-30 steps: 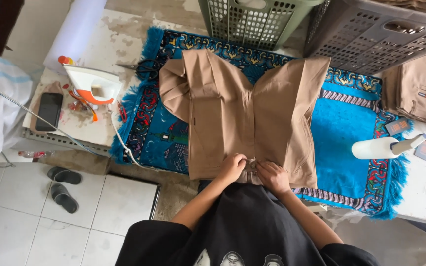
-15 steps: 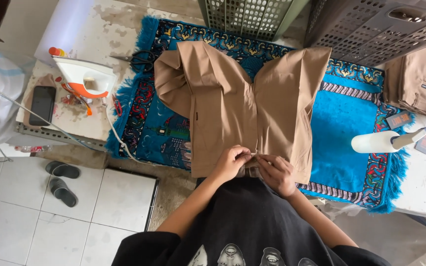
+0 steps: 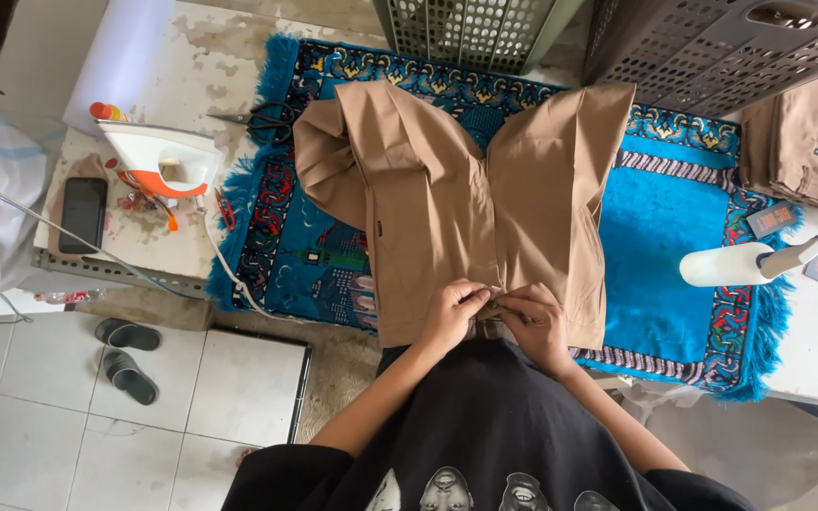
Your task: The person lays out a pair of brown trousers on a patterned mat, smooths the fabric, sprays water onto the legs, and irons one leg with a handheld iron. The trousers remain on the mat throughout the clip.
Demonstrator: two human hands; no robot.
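Blue rug (image 3: 674, 227) bears tan trousers (image 3: 466, 199) — left hand (image 3: 452, 314) and right hand (image 3: 537, 322) pinch their near waistband.

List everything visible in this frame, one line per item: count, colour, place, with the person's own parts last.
Garment: one, tan, spread on the mat.
Mat: one, blue, patterned and fringed, under the garment.
Iron: one, white and orange, left of the mat.
Phone: one, black, beside the iron.
Scissors: one pair, black, at the mat's upper left edge.
Spray bottle: one, white, lying at the mat's right.
Baskets: two, grey-green and grey, top.
Folded clothes: tan, far right.
Sandals: one pair, dark, on the floor tiles.
Left hand and right hand: both pinching the garment's near edge.
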